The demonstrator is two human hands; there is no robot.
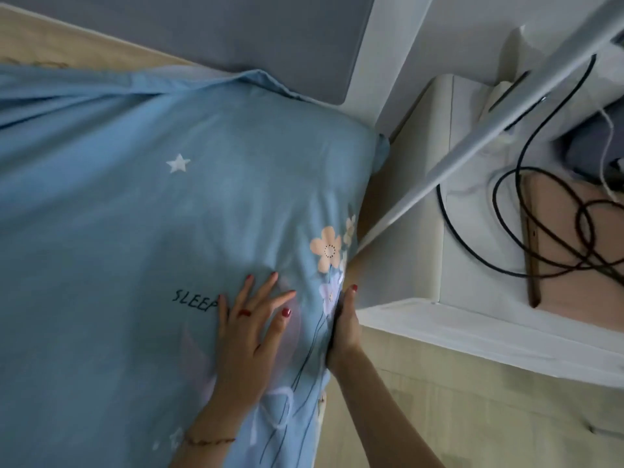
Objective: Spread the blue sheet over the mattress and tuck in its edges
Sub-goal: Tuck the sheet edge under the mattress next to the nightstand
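A person's left hand (248, 332), fingers spread and straight, red-varnished nails showing, presses flat on the soft light-blue cotton sheet (128, 211) near the right edge of the mattress, partly covering the printed word "SLEEP". A thin red thread bracelet (209, 441) circles that wrist, and a red ring sits on one finger. Just beside it, the right hand (344, 329) stands on edge against the side of the mattress, its thumb lying straight up along the cloth; its remaining fingers are hidden behind the sheet's edge, so whether they grip the cloth cannot be told.

The sheet lies over the mattress top and drops over its right side, fairly smooth around the hands. It is printed with a peach flower (327, 248), pale lilac blooms on thin dark stems and a white star (178, 163). Toward the far edge the cloth gathers into long diagonal folds, and at the far right corner it bunches loosely, a hem turned up against the grey padded headboard (236, 32). A strip of bare cream mattress (50, 42) shows along the far left.

Beside the bed stands a white, smooth-topped bedside cabinet (472, 231), carrying looped black cables (553, 231) and a flat pinkish slab. Pale wood-grain floor (472, 417) lies nearer.
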